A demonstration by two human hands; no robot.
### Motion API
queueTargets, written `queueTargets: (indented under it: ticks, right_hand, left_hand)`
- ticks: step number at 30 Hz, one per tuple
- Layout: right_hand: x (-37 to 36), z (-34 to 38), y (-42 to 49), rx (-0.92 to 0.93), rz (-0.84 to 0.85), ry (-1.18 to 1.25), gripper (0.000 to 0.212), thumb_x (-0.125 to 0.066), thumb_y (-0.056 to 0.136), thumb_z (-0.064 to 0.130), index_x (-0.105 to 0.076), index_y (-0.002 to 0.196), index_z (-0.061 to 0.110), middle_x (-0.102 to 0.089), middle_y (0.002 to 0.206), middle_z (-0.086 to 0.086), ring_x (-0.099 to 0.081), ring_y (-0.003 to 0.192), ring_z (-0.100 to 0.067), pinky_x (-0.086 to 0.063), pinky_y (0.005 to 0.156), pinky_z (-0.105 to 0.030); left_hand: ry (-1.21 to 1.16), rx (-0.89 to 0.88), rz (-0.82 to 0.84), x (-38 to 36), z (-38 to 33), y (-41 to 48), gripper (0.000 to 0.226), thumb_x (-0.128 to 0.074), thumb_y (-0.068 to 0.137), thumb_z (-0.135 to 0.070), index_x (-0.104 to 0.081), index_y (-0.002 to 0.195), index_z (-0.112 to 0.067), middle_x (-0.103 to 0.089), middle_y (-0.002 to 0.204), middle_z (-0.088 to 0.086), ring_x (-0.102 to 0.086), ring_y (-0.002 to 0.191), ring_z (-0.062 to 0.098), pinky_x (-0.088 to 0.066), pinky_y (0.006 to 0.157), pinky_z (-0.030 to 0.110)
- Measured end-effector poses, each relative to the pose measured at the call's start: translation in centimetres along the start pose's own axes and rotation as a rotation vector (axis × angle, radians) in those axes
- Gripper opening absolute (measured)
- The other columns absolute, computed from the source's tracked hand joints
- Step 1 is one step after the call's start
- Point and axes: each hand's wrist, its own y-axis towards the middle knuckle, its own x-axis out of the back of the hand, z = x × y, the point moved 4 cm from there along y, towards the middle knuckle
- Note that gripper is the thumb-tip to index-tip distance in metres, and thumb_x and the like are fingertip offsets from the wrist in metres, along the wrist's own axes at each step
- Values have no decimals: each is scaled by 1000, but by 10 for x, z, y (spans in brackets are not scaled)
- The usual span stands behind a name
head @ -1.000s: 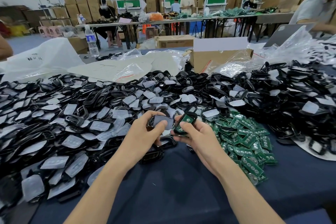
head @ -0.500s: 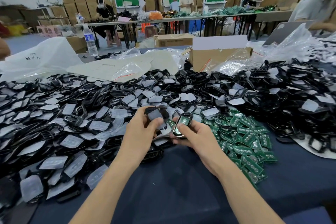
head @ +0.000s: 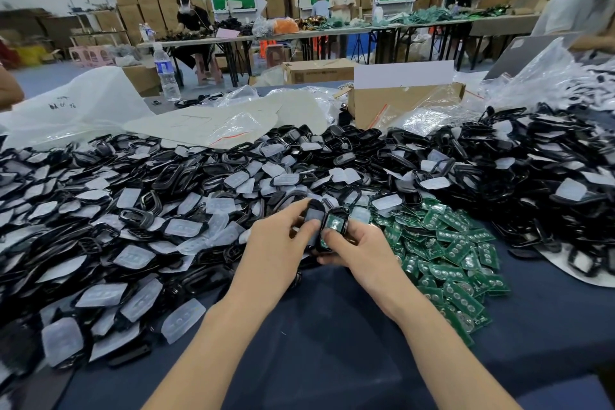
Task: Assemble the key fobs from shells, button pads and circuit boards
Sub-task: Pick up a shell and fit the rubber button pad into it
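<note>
Head view: we saw two halves meeting at the table's centre.
Left hand: pinched the padded shell.
Right hand: gripped the board-loaded shell, at the other's 3 o'clock.
Technique: we judged the edges should align before squeezing.

Piled shells gleaming glossy blk plastic; button pads looking frosted, matt; circuit boards shining green; counter wearing matt navy cloth.

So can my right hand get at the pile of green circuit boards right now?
Likely yes: the circuit boards lie uncovered just beside the right hand, nothing between them. But its grip is full with a shell, which would need setting down first.
</note>
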Motion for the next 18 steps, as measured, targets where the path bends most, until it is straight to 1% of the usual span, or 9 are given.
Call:
queueTargets:
  ticks: [3,5,8,9,11,15,18]
  right_hand:
    - [1,0,-1,-4,-1,8,28,-62,99,12,-80,86,29,-79,95,2,-77,79,-18,-56,68,-17]
    - [2,-1,0,-1,-4,1,27,-62,99,12,-80,87,28,-80,96,2,-77,80,-19,-57,68,-17]
    - [2,-5,2,3,-12,-30,22,-60,99,9,-78,93,21,-79,96,1,-77,83,-19,-59,72,-21]
    - [2,-6,3,10,-14,-37,20,-60,99,8,-77,95,19,-79,96,1,-77,83,-18,-59,72,-22]
    - [3,-7,3,16,-20,-40,20,-59,99,6,-75,98,17,-79,96,0,-77,84,-18,-59,73,-23]
    - [4,-9,4,10,-26,-33,19,-59,99,6,-76,100,15,-79,97,-2,-77,85,-19,-60,74,-23]
    - [5,-11,6,11,-34,-46,18,-59,98,7,-76,101,14,-79,97,-4,-77,87,-20,-62,79,-29]
  left_hand:
    - [-7,9,-41,0,1,-2,37,-70,93,-27,-67,130,-29,-60,74,-26,-58,78,-15,-39,68,-1]
    - [-3,13,-44,-1,1,-3,37,-71,93,-27,-67,130,-28,-59,72,-26,-57,75,-18,-39,68,-1]
    - [16,-4,-32,-3,0,-4,34,-71,93,-25,-69,126,-28,-61,63,-30,-57,73,-18,-37,66,-2]
    - [26,-13,-26,-4,-1,-4,32,-70,93,-25,-70,125,-29,-62,66,-36,-58,73,-17,-37,66,-2]
    - [38,-30,-21,-4,-2,-5,31,-69,93,-25,-70,123,-31,-55,74,-51,-58,73,-16,-37,65,-1]
    - [51,-30,-24,-5,-3,-5,31,-68,94,-26,-69,124,-31,-53,74,-54,-58,73,-15,-37,65,-1]
    - [64,-20,-28,-5,-4,-6,31,-68,94,-26,-70,124,-29,-54,73,-52,-57,73,-16,-37,65,-1]
